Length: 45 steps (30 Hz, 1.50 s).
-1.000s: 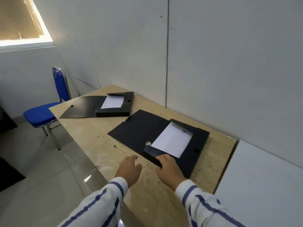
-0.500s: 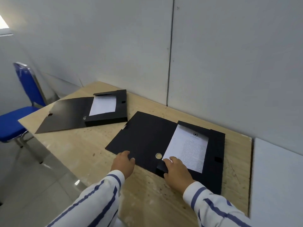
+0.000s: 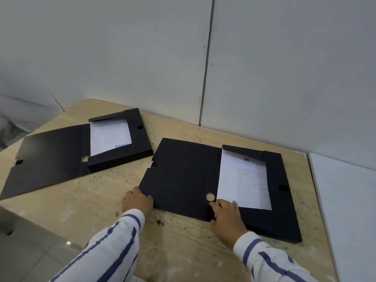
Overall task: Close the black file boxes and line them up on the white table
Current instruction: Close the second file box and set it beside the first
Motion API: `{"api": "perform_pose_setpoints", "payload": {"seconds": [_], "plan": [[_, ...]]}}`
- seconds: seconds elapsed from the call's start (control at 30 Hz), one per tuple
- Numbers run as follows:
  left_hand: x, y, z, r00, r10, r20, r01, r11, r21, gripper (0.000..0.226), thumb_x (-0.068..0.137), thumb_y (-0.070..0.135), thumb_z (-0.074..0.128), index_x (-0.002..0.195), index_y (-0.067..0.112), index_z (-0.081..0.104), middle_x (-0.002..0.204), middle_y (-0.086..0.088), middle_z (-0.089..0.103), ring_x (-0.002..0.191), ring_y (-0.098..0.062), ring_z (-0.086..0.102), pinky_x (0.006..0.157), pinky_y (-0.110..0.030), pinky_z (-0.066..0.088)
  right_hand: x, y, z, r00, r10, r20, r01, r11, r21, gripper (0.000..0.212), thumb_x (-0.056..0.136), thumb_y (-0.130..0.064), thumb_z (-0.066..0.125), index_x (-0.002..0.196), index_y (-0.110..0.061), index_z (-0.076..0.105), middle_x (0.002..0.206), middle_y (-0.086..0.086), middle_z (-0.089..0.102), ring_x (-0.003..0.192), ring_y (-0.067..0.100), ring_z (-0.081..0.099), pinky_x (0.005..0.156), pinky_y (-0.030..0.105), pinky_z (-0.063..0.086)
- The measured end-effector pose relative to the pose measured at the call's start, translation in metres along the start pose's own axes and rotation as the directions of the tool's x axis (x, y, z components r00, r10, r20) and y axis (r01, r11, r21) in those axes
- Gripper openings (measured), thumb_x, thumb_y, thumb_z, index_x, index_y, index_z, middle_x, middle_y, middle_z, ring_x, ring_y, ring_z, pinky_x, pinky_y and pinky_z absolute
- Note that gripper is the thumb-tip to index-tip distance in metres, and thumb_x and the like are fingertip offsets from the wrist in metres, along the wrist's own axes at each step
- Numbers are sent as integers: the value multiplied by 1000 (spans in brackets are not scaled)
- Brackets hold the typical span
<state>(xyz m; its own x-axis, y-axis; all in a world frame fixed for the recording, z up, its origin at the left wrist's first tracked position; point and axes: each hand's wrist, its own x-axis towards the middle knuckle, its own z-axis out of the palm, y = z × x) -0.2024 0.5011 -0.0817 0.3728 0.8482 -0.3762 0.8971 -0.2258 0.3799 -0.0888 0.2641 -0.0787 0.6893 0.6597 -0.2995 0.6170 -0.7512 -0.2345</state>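
Note:
Two black file boxes lie open on a beige wooden table point(image 3: 85, 202). The near file box point(image 3: 284, 210) holds a printed sheet point(image 3: 244, 180), and its lid point(image 3: 183, 174) is spread flat to the left. My left hand point(image 3: 138, 202) grips the lid's near left corner. My right hand point(image 3: 227, 218) rests flat on the box's near left corner, fingertips touching the sheet. The far file box point(image 3: 130, 151) sits at the back left with a sheet inside and its lid point(image 3: 46, 157) laid out leftwards.
The white table point(image 3: 345, 210) adjoins the wooden one on the right. A grey panelled wall point(image 3: 264, 68) runs right behind both tables. Grey floor point(image 3: 26, 247) shows at the lower left past the wooden table's edge.
The view has swung right and closer, so the blue chair has left the frame. My left hand reached forward from the bare tabletop and took the lid's corner. My right hand stayed on the box.

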Motion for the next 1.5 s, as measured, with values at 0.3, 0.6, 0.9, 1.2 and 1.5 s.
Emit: {"api": "perform_pose_setpoints", "payload": {"seconds": [0.3, 0.6, 0.9, 1.2, 1.5], "plan": [[18, 4, -27, 1000, -9, -29, 7, 999, -39, 38, 90, 33, 46, 110, 5, 62, 109, -20, 61, 96, -38, 58, 88, -42, 50, 2, -1, -1, 1000, 22, 7, -23, 999, 30, 53, 91, -26, 51, 142, -24, 37, 148, 2, 35, 140, 22, 26, 120, 42, 2], [-35, 57, -87, 980, 190, -56, -185, 775, -604, 14, 92, 23, 52, 94, 14, 62, 97, -9, 63, 88, -26, 59, 84, -41, 52, -6, 1, -10, 999, 36, -8, -33, 970, 241, 53, 90, -25, 54, 141, -22, 38, 142, 2, 41, 133, 24, 32, 118, 37, 18], [-94, 128, -69, 838, 505, 206, -135, 558, -819, 54, 81, 67, 46, 114, 27, 60, 121, -1, 65, 112, -25, 60, 104, -49, 44, -16, 42, -38, 978, 141, -152, -56, 885, 462, 44, 93, -19, 53, 137, -15, 44, 143, 4, 42, 133, 19, 35, 111, 27, 29], [-120, 191, 15, 802, 516, 301, -255, 752, -608, 42, 95, 43, 46, 128, 18, 52, 118, -5, 64, 95, -18, 62, 70, -28, 49, -31, 127, -60, 911, 375, -173, -196, 760, 619, 40, 96, -24, 50, 133, -12, 49, 137, 12, 48, 124, 27, 48, 104, 34, 38], [-115, 201, 73, 787, 491, 374, -407, 869, -283, 71, 92, 51, 48, 149, 15, 27, 154, -7, 33, 137, -27, 39, 112, -38, 31, -33, 189, -78, 905, 383, 188, -163, -98, 982, 50, 87, -65, 40, 105, -28, 70, 105, 6, 74, 101, 28, 68, 97, 50, 50]]}}
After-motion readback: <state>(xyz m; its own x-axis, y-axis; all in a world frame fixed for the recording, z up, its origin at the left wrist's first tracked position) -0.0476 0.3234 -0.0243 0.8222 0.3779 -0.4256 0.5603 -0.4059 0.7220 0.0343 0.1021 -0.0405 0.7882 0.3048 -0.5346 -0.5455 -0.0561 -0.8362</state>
